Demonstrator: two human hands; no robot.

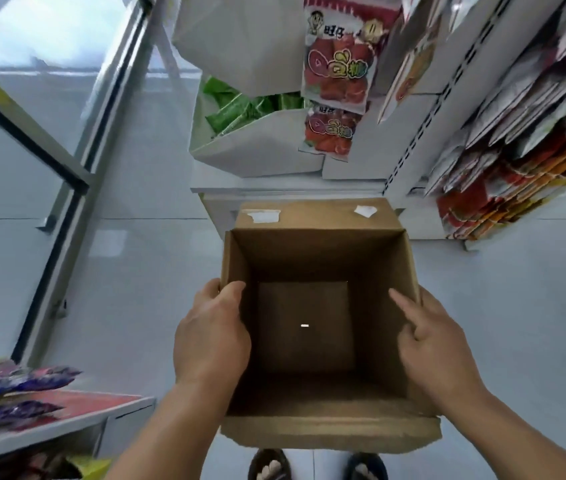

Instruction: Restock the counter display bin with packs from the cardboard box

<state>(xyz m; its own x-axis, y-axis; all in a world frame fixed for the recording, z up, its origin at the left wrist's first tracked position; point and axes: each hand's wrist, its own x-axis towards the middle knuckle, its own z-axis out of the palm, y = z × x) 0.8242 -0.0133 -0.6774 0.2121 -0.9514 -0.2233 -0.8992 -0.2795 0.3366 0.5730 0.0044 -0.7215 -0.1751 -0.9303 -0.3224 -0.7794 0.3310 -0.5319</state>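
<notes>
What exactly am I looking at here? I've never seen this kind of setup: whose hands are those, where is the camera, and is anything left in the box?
There is no machine: a person works with bare hands. The single picture comes from a camera worn on their head, looking down. The left hand grips the left wall of the open cardboard box. The right hand holds the right wall, one finger stretched along the inside. The box shows only its bare bottom, no packs. Beyond it, a white display bin holds green packs; red packs hang beside it.
</notes>
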